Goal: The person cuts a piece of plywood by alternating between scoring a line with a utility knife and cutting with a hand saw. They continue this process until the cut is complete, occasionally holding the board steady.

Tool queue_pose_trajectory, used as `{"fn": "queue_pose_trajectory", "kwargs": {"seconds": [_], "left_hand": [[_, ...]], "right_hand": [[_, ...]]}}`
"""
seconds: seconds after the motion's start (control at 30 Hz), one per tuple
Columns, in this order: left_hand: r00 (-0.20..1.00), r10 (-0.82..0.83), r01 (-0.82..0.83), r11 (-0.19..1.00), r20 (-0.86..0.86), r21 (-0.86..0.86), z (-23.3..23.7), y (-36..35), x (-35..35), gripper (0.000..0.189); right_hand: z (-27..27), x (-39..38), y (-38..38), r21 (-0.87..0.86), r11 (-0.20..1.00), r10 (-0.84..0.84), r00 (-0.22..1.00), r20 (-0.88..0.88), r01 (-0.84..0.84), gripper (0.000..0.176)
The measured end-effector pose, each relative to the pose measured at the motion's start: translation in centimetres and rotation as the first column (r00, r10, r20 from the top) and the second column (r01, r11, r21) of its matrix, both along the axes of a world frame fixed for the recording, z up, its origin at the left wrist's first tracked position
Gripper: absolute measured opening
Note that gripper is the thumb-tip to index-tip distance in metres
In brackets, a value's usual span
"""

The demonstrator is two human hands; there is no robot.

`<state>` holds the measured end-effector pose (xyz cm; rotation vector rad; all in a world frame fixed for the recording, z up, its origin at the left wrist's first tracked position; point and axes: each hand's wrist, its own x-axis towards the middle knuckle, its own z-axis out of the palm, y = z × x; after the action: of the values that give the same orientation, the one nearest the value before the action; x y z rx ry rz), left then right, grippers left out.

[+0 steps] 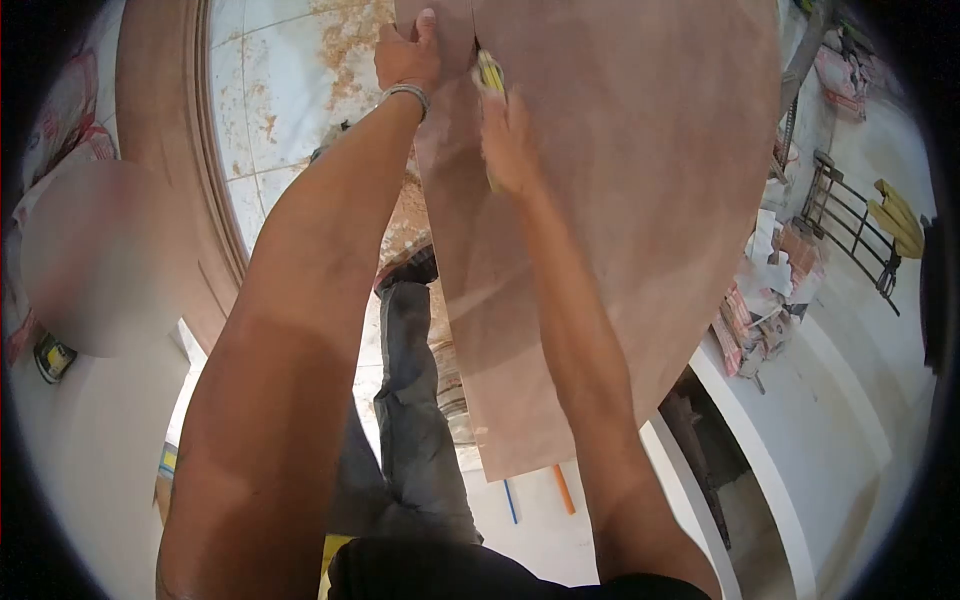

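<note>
A large, thin brown plywood sheet [640, 200] stretches from the top of the view down toward my body. My right hand [510, 145] is closed around a yellow utility knife [490, 72], its tip end on the sheet near the left edge. From that tip a dark, narrow cut line [474, 22] runs up to the top of the view. My left hand [408, 52], a band at its wrist, grips the sheet's left edge beside the cut, thumb on top. Its other fingers are partly hidden.
White floor tiles [285, 95] with brown dirt lie left of the sheet, beside a brown wooden frame [165, 110]. My trouser leg [408, 350] is below. At right are torn bags [765, 315] and a metal rack [850, 220]. An orange stick [564, 490] shows under the sheet.
</note>
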<state>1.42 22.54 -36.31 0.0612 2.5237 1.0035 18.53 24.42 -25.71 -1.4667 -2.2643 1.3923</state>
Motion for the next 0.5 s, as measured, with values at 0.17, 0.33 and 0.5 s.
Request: {"fn": "queue_pose_trajectory", "kwargs": {"seconds": [0.17, 0.33, 0.5], "left_hand": [[0.991, 0.042, -0.042, 0.999, 0.128, 0.003, 1.9, 0.2, 0.4, 0.082], [0.988, 0.000, -0.001, 1.000, 0.154, 0.003, 2.9, 0.0, 0.2, 0.083], [0.987, -0.045, 0.056, 0.996, 0.153, -0.065, 2.4, -0.1, -0.1, 0.084]], "right_hand": [[14.2, 10.1, -6.9, -0.263, 0.952, -0.092, 0.965, 0.245, 0.157, 0.038], [8.3, 5.5, -4.4, -0.131, 0.990, -0.011, 0.947, 0.322, 0.056, 0.036], [-3.5, 0.6, 0.1, -0.088, 0.993, -0.079, 0.996, -0.039, 0.075, 0.034]]}}
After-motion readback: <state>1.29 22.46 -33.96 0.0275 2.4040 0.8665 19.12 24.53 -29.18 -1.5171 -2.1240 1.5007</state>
